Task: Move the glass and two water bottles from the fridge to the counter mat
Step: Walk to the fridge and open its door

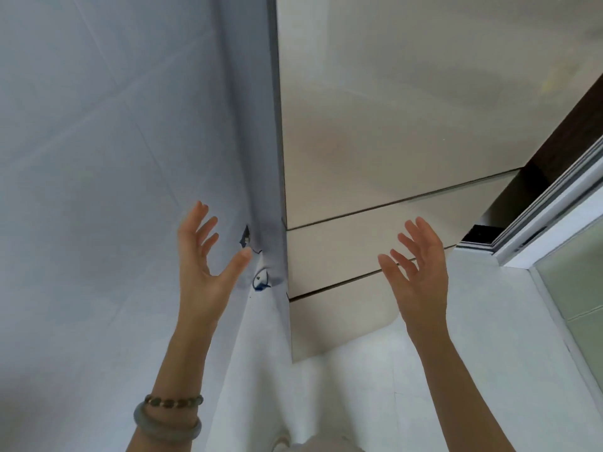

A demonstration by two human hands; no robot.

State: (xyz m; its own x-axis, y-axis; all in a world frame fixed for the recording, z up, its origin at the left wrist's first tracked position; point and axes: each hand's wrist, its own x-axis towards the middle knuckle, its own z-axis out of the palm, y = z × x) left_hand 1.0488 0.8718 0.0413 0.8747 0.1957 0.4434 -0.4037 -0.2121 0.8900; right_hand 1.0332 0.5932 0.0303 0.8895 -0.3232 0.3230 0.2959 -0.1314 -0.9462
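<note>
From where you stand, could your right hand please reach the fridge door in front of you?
Probably yes: the right hand is open, empty and raised before the closed fridge door, with nothing visible between them. No handle shows, though.

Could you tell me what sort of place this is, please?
Probably a home kitchen: a tall steel-fronted fridge with closed doors, a tiled wall beside it, and a sliding door frame at right.
</note>
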